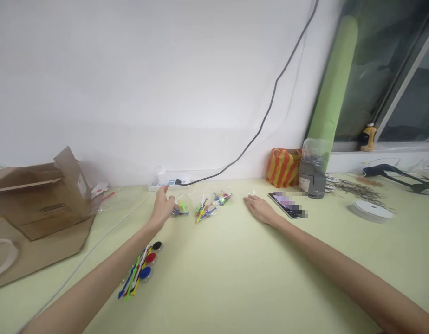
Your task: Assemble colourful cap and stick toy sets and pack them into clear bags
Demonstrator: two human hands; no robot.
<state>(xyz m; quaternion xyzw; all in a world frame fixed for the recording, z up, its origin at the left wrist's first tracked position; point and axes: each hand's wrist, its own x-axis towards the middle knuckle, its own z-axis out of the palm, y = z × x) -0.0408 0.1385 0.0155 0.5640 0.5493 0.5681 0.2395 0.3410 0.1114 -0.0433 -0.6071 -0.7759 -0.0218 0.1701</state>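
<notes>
Table (214,287), pale green, with both forearms reaching across it toward the far wall. Left hand (162,207) at far centre-left, fingers spread wide, nothing held, tips just beside the leftmost of three clear bags (204,208) of colored plastic parts, lying in a loose row. Power strip (169,182) against the wall, just beyond that hand, with a gray cable (263,121) rising from it up the wall. Right hand (261,209) lying palm down, fingers extended and close together, empty, just left of a phone (287,205) with a blurred screen. Loose heap (139,271) of colored strips and red, blue and black discs on the near side, just right of the left forearm. Cardboard box (40,195) at far left, flaps up, on flattened cardboard (33,257). Beyond the phone, striped orange bag (283,168) and gray pouch (312,183) by the wall. Farther right, white tape roll (372,211) and scattered metal bits (355,190). Green roll (334,79) leaning upright beside the window.
</notes>
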